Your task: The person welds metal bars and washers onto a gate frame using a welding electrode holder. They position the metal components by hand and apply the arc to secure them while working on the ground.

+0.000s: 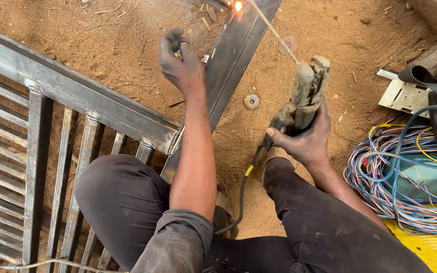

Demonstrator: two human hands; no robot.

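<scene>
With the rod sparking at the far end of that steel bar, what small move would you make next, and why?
Probably keep the rod steady on the glowing spot: the right hand grips the electrode holder, and the left hand rests by the steel bar.

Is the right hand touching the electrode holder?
Touching. The head view shows the right hand with fingers wrapped around the electrode holder handle.

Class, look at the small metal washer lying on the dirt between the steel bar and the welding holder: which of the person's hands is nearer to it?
Right. The right hand grips the electrode holder just right of and below the washer; the left hand rests farther away, across the steel bar.
</scene>
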